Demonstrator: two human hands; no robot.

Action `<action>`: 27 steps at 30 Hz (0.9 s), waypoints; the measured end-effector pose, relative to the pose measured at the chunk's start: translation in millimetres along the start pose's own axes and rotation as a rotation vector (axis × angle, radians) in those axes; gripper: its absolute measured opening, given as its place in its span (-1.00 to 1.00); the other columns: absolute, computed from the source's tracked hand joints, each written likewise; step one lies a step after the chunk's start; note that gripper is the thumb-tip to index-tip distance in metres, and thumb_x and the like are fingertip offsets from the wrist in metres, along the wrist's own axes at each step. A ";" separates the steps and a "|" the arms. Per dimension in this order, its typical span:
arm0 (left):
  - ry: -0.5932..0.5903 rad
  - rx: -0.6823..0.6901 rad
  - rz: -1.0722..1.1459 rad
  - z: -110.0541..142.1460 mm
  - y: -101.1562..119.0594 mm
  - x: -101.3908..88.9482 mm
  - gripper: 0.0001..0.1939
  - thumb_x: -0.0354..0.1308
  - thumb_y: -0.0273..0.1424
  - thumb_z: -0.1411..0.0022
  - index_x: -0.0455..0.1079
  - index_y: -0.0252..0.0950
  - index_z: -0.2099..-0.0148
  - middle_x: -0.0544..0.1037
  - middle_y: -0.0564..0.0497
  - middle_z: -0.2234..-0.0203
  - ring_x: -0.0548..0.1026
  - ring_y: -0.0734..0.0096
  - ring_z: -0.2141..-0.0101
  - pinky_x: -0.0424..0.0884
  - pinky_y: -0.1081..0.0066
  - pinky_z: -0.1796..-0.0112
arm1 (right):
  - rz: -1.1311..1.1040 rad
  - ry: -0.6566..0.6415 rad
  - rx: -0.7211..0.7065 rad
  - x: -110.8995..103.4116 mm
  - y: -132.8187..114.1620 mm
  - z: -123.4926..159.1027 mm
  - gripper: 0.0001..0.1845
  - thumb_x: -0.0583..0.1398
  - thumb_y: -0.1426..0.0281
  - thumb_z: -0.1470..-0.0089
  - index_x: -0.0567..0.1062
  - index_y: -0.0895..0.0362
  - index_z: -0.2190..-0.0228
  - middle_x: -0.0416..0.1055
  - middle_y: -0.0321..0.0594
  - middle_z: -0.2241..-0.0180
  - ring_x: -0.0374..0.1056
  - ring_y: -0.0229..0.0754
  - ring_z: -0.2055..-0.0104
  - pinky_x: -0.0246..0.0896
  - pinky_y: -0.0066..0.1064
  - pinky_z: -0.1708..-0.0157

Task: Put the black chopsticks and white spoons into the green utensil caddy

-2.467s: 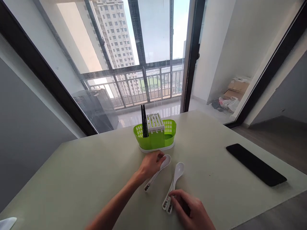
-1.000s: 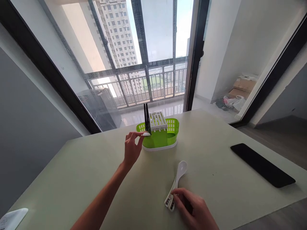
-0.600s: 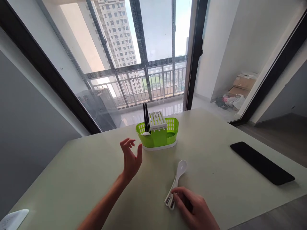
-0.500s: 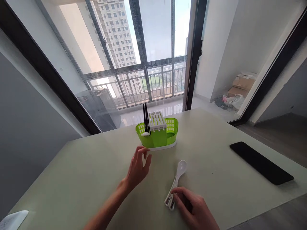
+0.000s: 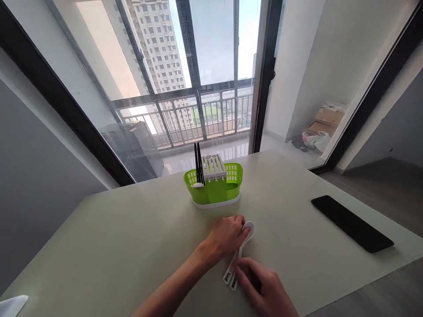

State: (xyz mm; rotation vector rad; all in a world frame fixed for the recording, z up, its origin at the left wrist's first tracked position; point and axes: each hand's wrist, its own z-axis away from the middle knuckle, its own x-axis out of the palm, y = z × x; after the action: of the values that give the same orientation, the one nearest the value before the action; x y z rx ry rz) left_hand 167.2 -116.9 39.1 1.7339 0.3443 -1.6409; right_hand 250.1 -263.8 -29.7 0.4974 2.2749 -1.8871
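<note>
Two white spoons [image 5: 243,243] lie nearly stacked on the table, their bowls pointing away from me and their patterned handle ends towards me. My left hand [image 5: 228,235] reaches over from the left, its thumb and fingers closed at the spoon bowls and partly hiding them. The fingers of my right hand [image 5: 261,281] are closed in a pinch on the handles. Beyond my hands stands a green cutlery holder [image 5: 216,193] with a slotted white top. Black chopsticks [image 5: 198,163] stand upright in its left compartment, and a white spoon bowl [image 5: 198,185] shows at their foot.
A long black flat object [image 5: 352,223] lies on the right of the pale table [image 5: 115,246]. The tip of a white item [image 5: 13,306] shows at the lower left. Behind the table are a glass sliding door and a balcony railing [image 5: 218,115].
My left hand carried a spoon to the holder's left compartment and let it go there. It then came back, right and nearer, to the two remaining spoons. My right hand stayed at the handles.
</note>
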 end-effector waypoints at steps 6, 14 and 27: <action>0.000 -0.002 -0.041 -0.7 -5.6 0.8 -0.68 -0.05 -0.22 -0.53 0.47 -0.28 0.05 0.68 -0.13 0.20 0.66 0.11 0.21 0.43 0.32 0.28 | 0.020 -0.028 -0.002 -2.8 -2.7 1.1 -0.63 0.08 0.14 -0.40 0.58 0.09 0.19 0.46 -0.31 0.48 0.36 -0.24 0.47 0.22 -0.51 0.45; 0.078 -0.022 0.009 6.7 -19.9 -7.0 -0.61 -0.09 -0.23 -0.55 0.49 -0.28 0.18 0.65 -0.10 0.36 0.59 0.25 0.36 0.27 0.37 0.37 | 0.070 -0.008 -0.038 -3.7 -2.3 0.4 -0.63 0.07 0.15 -0.40 0.58 0.10 0.20 0.38 -0.34 0.53 0.30 -0.25 0.52 0.20 -0.50 0.49; 0.281 -0.014 0.326 30.6 -34.1 -58.2 -0.62 -0.02 -0.13 -0.49 0.38 -0.25 0.30 0.41 0.15 0.58 0.31 0.51 0.55 0.18 0.47 0.47 | 0.095 0.007 -0.036 -2.4 2.9 2.7 -0.62 0.07 0.13 -0.40 0.59 0.08 0.18 0.39 -0.33 0.51 0.33 -0.25 0.51 0.25 -0.51 0.47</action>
State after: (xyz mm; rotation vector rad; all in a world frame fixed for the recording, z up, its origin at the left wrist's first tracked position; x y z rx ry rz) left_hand 113.3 -96.5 85.6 1.8994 0.1884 -1.1648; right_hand 253.1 -266.3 -32.1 0.5971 2.2429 -1.7991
